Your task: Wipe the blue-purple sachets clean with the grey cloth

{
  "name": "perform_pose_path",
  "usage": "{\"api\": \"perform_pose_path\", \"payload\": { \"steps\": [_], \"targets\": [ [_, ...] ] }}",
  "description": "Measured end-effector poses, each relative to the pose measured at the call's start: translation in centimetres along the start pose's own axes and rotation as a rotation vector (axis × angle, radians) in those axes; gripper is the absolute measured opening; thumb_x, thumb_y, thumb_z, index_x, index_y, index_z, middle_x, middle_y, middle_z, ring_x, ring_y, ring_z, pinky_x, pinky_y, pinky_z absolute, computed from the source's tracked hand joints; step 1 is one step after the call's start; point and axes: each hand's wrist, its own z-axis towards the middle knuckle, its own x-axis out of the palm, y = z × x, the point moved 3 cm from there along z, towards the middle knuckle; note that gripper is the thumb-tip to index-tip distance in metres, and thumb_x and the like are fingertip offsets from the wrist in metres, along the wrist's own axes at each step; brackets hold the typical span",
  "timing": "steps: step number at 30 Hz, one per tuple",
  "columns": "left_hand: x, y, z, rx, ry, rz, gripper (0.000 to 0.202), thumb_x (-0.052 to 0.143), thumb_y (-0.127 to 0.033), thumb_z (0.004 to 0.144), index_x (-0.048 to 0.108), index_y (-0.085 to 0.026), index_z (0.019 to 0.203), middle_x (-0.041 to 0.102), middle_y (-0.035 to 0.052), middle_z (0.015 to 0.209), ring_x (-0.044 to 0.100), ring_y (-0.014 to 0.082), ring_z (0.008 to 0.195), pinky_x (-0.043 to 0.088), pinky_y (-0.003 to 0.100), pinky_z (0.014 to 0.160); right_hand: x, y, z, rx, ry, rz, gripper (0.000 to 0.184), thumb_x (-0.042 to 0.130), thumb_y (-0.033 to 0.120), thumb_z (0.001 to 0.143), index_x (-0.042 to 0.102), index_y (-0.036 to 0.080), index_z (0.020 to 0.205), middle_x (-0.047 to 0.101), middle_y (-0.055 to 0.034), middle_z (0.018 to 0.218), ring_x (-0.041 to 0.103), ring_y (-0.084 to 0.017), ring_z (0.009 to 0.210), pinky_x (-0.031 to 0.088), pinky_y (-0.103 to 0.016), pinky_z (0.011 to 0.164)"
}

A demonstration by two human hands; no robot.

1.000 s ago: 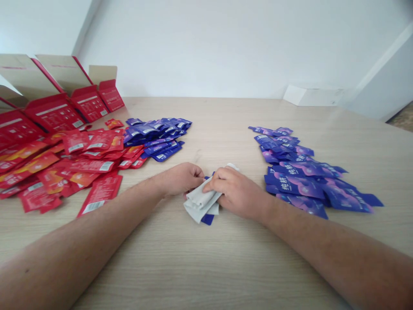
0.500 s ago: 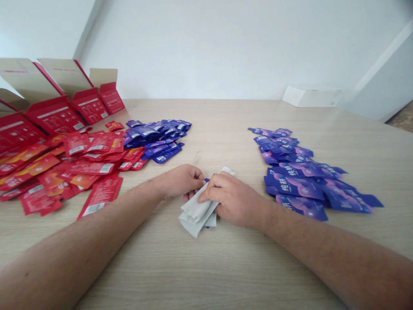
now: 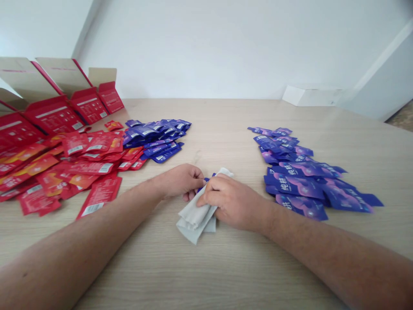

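Over the middle of the table, my right hand (image 3: 237, 202) is closed on a folded white cloth (image 3: 193, 216), whose loose layers hang toward me. My left hand (image 3: 183, 183) is closed beside it, thumb and fingertips pinching the edge of a blue sachet (image 3: 209, 175). Only a small blue part of that sachet shows between the hands; the cloth and my right fingers hide the rest. To the right of my right hand lie several blue-purple sachets (image 3: 303, 189) in an overlapping row.
A heap of red sachets (image 3: 93, 168) lies on the left of the wooden table (image 3: 206, 275), beside a pile of blue sachets (image 3: 155, 133). Open red boxes (image 3: 53, 114) stand behind the heap. A white box (image 3: 312, 97) rests at the back right against the wall.
The cloth's lower end has shifted slightly toward me and spread a little. More blue shows above my right fingers, while the blue at the cloth's lower edge is no longer visible.
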Motion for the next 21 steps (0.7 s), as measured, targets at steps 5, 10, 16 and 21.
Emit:
{"api": "perform_pose_path", "payload": {
  "steps": [5, 10, 16, 21],
  "targets": [
    [-0.19, 0.11, 0.1, 0.038, -0.059, 0.042, 0.02, 0.055, -0.035, 0.079, 0.063, -0.017, 0.077, 0.059, -0.003, 0.056, 0.052, 0.0088, 0.045, 0.039, 0.018, 0.04, -0.31, -0.7, -0.01, 0.105, -0.065, -0.004, 0.027, 0.058, 0.008, 0.082, 0.069, 0.019, 0.105, 0.06, -0.0074, 0.098, 0.053, -0.02, 0.094, 0.043, -0.036, 0.09],
    [-0.04, 0.16, 0.08, -0.009, 0.004, -0.008, 0.02, 0.054, -0.037, 0.079, 0.062, -0.018, 0.08, 0.061, -0.0019, 0.056, 0.056, 0.0117, 0.047, 0.045, 0.021, 0.044, 0.03, 0.01, -0.05, -0.016, 0.0, 0.0, 0.032, 0.059, 0.007, 0.08, 0.069, 0.021, 0.107, 0.06, -0.0064, 0.098, 0.052, -0.021, 0.097, 0.043, -0.036, 0.09],
    [-0.2, -0.02, 0.06, 0.018, -0.058, 0.034, 0.019, 0.057, -0.035, 0.077, 0.063, -0.018, 0.077, 0.06, -0.0034, 0.056, 0.053, 0.0096, 0.045, 0.04, 0.019, 0.042, -0.29, -0.6, -0.05, 0.076, -0.047, -0.008, 0.029, 0.059, 0.008, 0.081, 0.069, 0.019, 0.105, 0.06, -0.0073, 0.098, 0.053, -0.02, 0.094, 0.043, -0.036, 0.089],
    [-0.03, 0.15, 0.11, -0.013, 0.007, -0.008, 0.02, 0.055, -0.037, 0.08, 0.062, -0.018, 0.079, 0.062, -0.002, 0.055, 0.056, 0.0112, 0.045, 0.045, 0.021, 0.044, 0.07, 0.22, -0.02, -0.029, 0.016, -0.006, 0.031, 0.059, 0.008, 0.081, 0.069, 0.021, 0.107, 0.06, -0.0066, 0.099, 0.053, -0.021, 0.098, 0.043, -0.036, 0.091]
  ]
}}
